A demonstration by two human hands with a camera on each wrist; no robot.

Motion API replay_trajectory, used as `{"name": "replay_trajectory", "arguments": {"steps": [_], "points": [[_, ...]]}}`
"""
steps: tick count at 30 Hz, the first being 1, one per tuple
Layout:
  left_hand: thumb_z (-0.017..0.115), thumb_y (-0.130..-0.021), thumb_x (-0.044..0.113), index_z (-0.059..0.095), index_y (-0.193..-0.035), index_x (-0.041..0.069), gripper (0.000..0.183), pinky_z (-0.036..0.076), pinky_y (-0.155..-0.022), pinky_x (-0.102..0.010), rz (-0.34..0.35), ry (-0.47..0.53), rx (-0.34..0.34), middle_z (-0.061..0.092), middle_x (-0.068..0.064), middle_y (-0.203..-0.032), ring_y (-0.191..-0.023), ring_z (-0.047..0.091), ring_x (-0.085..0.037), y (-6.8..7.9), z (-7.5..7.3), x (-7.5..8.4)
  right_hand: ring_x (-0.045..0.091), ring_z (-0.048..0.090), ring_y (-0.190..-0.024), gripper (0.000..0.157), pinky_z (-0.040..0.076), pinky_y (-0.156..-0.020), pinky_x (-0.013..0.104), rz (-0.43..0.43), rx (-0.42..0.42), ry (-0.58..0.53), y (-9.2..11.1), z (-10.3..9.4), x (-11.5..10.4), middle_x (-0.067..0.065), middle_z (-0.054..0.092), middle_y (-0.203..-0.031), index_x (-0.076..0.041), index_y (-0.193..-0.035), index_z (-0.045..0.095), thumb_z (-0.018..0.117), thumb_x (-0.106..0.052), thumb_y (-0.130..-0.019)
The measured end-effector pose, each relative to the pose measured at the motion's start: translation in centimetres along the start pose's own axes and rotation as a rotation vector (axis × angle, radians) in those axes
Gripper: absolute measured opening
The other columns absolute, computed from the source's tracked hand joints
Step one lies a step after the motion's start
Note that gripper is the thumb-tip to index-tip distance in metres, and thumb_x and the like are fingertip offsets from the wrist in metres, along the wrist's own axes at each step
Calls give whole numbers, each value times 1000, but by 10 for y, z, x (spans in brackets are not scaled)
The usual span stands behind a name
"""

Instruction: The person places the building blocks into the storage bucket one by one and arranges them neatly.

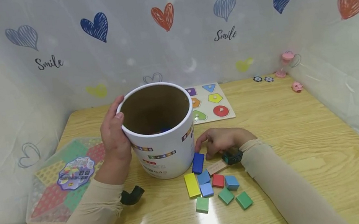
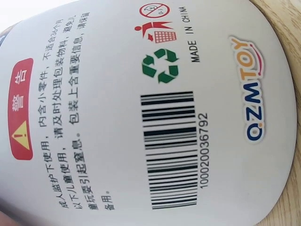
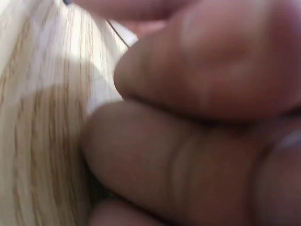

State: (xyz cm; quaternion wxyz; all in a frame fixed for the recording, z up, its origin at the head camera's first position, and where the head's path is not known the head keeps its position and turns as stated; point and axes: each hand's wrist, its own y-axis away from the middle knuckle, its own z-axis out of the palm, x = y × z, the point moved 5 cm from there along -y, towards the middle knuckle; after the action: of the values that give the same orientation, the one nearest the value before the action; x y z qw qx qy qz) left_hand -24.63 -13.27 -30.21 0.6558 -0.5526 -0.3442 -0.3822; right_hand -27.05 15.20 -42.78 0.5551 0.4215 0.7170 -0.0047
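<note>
A white bucket with printed labels stands upright on the table, something blue visible deep inside it. My left hand grips its left side at the rim. In the left wrist view the bucket wall with its barcode fills the picture. Beside the bucket's right foot, my right hand pinches the upper end of a dark blue block. Curled fingers close to the tabletop hide most of the right wrist view. Nearby lie a yellow block, a plain wooden block and a red block.
Several small blue and green blocks lie in front of the bucket. A shape puzzle board is behind it. To the left lies a clear case of coloured pieces. A pink hourglass and small trinkets stand at the back right.
</note>
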Motion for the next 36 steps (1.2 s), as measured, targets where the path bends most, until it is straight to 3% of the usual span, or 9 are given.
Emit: {"name": "replay_trajectory", "arguments": {"steps": [11,15,21,31,36], "points": [[38,-91,21,49,-138,12,49,36,-96,-44,29,33,-22,50,-9,-134,-122,44,-27,1,-1,-1,17,42,-50,39,38,-54,26,-100,-238,-126,1,17,-8,3,48,-56,-16,-117,68,71,-10,-78],[38,-91,21,50,-138,12,49,36,-97,-44,25,35,-17,50,-8,-134,-121,44,-27,2,-2,-1,18,43,-49,37,37,-53,26,-122,-227,-115,3,17,-13,5,48,-56,-15,-116,69,72,-10,-79],[38,-92,21,51,-137,15,48,36,-98,-45,25,26,-28,51,-9,-134,-121,45,-27,-1,-1,1,21,41,-47,36,34,-47,26,-184,-141,10,17,9,-32,8,46,-54,-18,-116,69,70,-13,-80],[37,-92,21,51,-137,16,47,35,-98,-48,23,1,-25,51,-7,-134,-121,45,-26,-1,0,0,17,44,-53,42,35,-52,25,-183,-312,6,4,37,-35,5,46,-57,-18,-121,67,67,-2,-82],[37,-92,21,51,-137,14,48,35,-98,-48,44,-1,-36,51,-9,-134,-122,45,-27,-1,0,1,17,45,-52,40,36,-51,25,-115,-228,91,5,31,-32,5,47,-56,-23,-115,70,69,-4,-79]]}}
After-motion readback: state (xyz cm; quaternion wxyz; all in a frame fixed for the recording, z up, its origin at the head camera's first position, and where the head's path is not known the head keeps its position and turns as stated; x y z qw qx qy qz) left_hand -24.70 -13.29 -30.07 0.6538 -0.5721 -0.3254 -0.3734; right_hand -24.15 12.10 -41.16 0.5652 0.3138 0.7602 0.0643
